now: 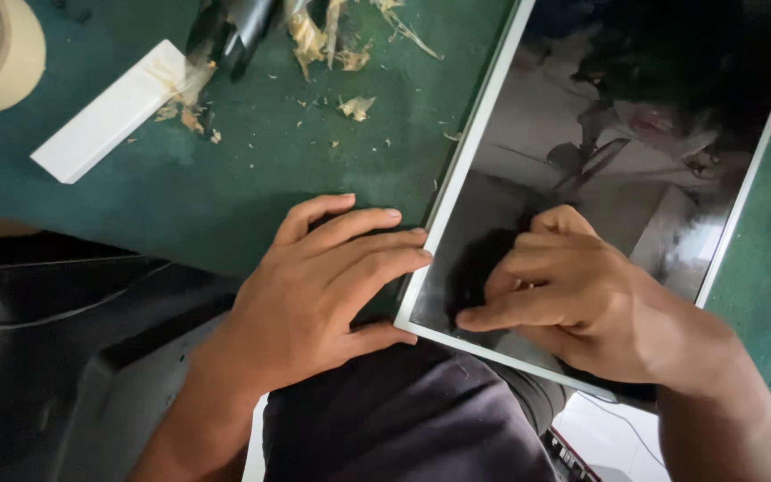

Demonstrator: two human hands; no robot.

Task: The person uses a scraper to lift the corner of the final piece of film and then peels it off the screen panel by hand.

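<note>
Panel: a flat glossy dark panel (582, 178) with a thin white frame lies on the green bench (225, 187), running from the near edge toward the far right corner; its near corner hangs slightly over the near edge, above my lap.
Right hand: my right hand (564, 295) rests on the glass near that near corner, fingers curled in together, forefinger stretched along the near frame strip; I cannot tell whether anything is pinched under it.
Left hand: my left hand (323, 286) lies flat and spread on the bench, 4 fingertips touching the panel's left frame edge, thumb at the near corner; it grips nothing.
Far left corner: a roll of beige tape (2, 58) and a white rectangular block (109, 112).
Far edge: tan shavings (332, 45) scattered about dark tool parts (234, 31).
Near left, below the bench: a black casing (55, 348).
</note>
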